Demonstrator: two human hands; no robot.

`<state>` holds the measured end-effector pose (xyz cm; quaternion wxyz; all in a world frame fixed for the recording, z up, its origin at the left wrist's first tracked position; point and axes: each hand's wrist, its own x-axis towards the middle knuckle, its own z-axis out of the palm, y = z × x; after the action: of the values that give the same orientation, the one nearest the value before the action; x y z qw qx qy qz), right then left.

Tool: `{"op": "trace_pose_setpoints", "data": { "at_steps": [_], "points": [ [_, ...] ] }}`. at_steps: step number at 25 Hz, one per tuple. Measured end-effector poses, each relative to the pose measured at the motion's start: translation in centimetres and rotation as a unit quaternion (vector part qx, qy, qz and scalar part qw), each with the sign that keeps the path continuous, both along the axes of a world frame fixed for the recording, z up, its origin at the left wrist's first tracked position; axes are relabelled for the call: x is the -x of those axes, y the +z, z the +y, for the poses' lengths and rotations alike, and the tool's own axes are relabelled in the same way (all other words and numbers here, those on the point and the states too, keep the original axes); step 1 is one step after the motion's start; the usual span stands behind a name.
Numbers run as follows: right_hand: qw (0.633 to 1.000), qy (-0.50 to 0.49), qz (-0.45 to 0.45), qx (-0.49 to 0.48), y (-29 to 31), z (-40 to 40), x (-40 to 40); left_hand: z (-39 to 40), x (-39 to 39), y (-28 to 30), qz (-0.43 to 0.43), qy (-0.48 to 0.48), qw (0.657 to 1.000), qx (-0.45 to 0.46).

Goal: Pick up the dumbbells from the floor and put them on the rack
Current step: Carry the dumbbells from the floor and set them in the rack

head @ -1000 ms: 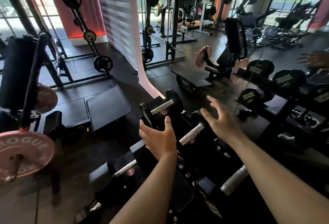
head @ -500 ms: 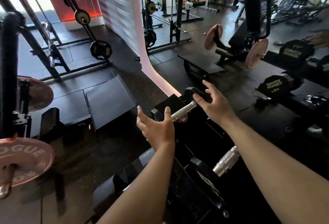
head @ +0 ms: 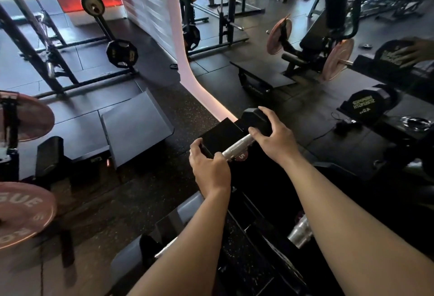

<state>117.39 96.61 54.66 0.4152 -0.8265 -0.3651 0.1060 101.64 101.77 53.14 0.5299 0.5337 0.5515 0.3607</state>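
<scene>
A black hex dumbbell with a chrome handle (head: 237,149) lies across the far end of the black dumbbell rack (head: 258,237). My left hand (head: 210,171) grips its near head from the left. My right hand (head: 274,140) wraps over its far head, thumb by the handle. Both forearms reach out over the rack. Nearer me, a second dumbbell's chrome handle (head: 300,231) shows beside my right arm. On the lower tier a third handle (head: 164,250) is partly hidden by my left arm.
Pink weight plates (head: 23,213) on a machine stand close at the left. A grey slanted platform (head: 136,129) sits on the floor left of the rack's end. A mirror wall (head: 366,105) at the right reflects dumbbells and a hand. Squat racks (head: 58,60) stand behind.
Both hands have moved forward from the air above the rack and closed on the far dumbbell's two heads. The view has tilted down and nearer to it.
</scene>
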Motion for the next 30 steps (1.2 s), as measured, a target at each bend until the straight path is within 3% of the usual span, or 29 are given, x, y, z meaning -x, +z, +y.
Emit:
{"op": "trace_pose_setpoints", "data": {
  "at_steps": [8,13,22,30],
  "points": [
    [0.999,0.020,-0.020,0.027,0.0,-0.4,-0.4,-0.2,0.4,0.4,0.026,-0.010,1.000,-0.005],
    [0.996,0.048,0.049,0.060,1.0,-0.9,-0.4,-0.7,0.7,1.9,0.011,-0.020,0.999,0.029],
    [0.996,0.020,-0.070,0.044,5.0,-10.1,-0.6,-8.7,1.8,3.6,-0.005,-0.032,0.996,0.089],
    [0.992,-0.017,-0.080,0.097,4.6,-17.8,-0.1,-17.0,1.9,2.2,0.049,-0.098,0.990,0.085]
  ]
}}
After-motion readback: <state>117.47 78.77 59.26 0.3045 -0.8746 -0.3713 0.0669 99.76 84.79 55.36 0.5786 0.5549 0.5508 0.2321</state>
